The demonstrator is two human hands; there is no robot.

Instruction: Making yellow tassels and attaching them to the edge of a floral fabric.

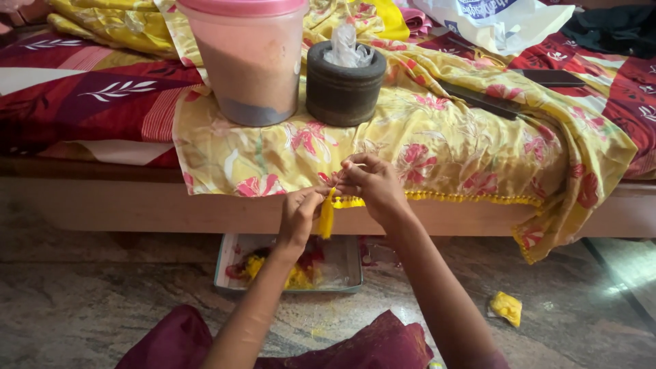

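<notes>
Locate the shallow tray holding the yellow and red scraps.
In the head view the tray sits on the stone floor at lower centre, just below the bed edge, directly beneath the left hand and the yellow tassel.

Two bare forearms, no sleeves in view, left hand [298,217] and right hand [372,183] ringless — maroon garment [383,342] over the knees, just below the metal tray [287,283].
</notes>
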